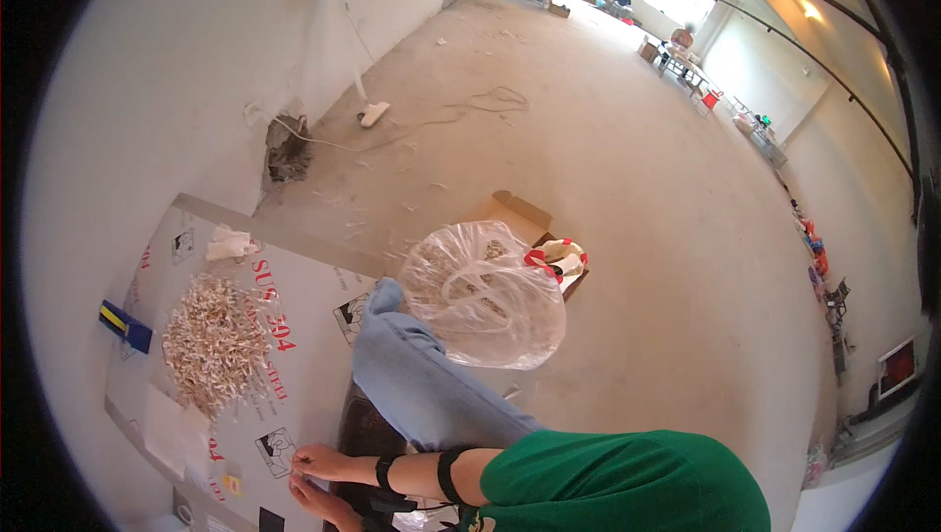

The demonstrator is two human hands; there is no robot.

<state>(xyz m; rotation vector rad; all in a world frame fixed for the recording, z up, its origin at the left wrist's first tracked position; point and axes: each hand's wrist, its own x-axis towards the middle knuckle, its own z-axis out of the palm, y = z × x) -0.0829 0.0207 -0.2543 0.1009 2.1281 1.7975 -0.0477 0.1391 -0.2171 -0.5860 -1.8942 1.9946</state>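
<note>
Both hands are close together over the near edge of the metal-topped table (314, 287). My right hand (320, 461) has its fingers pinched at the tips, and two black bands circle that forearm. Just below it, my left hand (319, 505) brings its fingertips up to the same spot. Whatever lies between the fingers is too small to make out. Beyond them on the table is a heap of small beige and white pieces (214, 344). White sheets (176, 431) lie beside the heap, and a small yellow piece (232, 484) is nearer my hands.
A blue and yellow box (125, 326) sits at the table's left edge, a crumpled white bag (229, 243) at its far end. A clear plastic bag of pieces (480, 292) stands on the floor by my leg (421, 375), beside a cardboard box (520, 209). A cable (431, 124) crosses the floor.
</note>
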